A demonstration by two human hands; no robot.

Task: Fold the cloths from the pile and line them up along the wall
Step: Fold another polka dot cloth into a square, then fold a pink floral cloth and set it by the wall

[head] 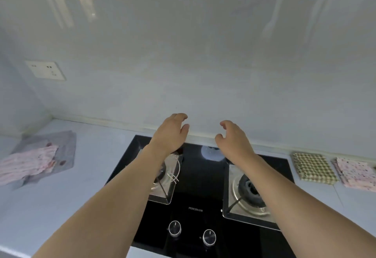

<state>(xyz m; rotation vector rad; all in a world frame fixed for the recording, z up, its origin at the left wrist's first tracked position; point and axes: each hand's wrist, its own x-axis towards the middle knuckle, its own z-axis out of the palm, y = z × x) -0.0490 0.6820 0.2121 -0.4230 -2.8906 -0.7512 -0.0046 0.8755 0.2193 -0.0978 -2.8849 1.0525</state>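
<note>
A pile of cloths lies on the counter at the far left: a pink patterned cloth (28, 165) on top of a grey cloth (64, 147). Along the wall at the right lie two folded cloths side by side, a green checked cloth (313, 167) and a pink speckled cloth (355, 173). My left hand (173, 132) and my right hand (234, 138) are raised over the back of the stove, near the wall. Both hold nothing, with fingers loosely curved. Neither hand touches a cloth.
A black glass gas stove (203, 186) with two burners and two knobs (175, 228) fills the middle of the pale counter (50, 207). A wall socket (45, 70) sits at the upper left. The glossy wall (203, 74) runs behind the counter.
</note>
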